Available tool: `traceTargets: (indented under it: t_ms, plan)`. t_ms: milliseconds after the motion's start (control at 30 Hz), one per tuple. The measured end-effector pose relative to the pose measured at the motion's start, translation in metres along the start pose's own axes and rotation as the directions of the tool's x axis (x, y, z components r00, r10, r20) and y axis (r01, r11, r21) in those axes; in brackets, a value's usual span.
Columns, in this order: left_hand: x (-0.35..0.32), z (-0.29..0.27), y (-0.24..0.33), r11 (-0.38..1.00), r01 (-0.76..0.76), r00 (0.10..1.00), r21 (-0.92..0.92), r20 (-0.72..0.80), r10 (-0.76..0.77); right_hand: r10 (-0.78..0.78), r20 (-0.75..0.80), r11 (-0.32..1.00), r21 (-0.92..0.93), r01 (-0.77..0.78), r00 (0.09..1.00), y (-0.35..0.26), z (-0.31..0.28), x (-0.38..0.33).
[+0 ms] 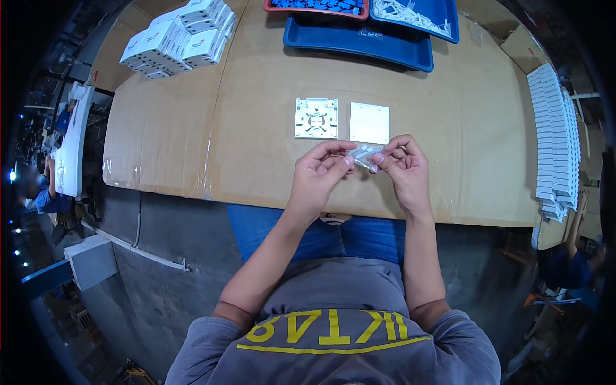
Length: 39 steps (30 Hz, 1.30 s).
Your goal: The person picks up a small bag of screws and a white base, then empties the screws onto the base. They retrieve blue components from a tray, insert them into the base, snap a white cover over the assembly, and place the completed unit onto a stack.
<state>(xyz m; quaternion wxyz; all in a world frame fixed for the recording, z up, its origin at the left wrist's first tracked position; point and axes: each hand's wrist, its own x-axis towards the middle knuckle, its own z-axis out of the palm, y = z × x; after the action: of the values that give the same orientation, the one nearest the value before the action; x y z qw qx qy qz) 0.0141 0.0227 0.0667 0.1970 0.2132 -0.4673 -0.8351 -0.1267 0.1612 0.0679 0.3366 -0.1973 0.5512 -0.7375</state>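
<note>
Far left, white boxes [163, 42] are cut off by the view's top; the left hand [319, 172] pinches one side of a clear bag [364, 154], just nearer than a white plate [370, 122]. Fingertips partly hide its contents, perhaps small pale parts. The right hand [407, 170] pinches the other side, and beyond it a blue tray [453, 24] runs out of view.

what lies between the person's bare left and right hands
In the head view, a small clear plastic bag of pale slender pieces, pinched by the left hand and the right hand.

The cardboard tabletop [167, 147] bears boxes [179, 40], trays [353, 42], a casing [316, 120] and panel [369, 122].
</note>
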Motion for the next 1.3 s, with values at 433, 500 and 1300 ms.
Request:
traceTargets:
  t_ms: [433, 500, 1300]
  plan:
    - [0.000, -0.007, 0.006, 0.996, 0.013, 0.995, 0.090, 0.093, -0.021, 0.029, 0.066, 0.987, -0.157, -0.018, 0.997, -0.004, 0.004, -0.002]
    - [-0.001, -0.011, 0.002, 0.984, 0.010, 0.998, 0.180, 0.054, -0.021, 0.026, 0.117, 0.984, -0.179, -0.005, 0.993, -0.003, 0.006, -0.002]
    - [0.003, -0.024, 0.003, 0.819, -0.090, 0.993, 0.566, -0.012, 0.118, 0.073, 0.064, 0.976, -0.212, -0.058, 0.995, 0.007, 0.009, 0.005]
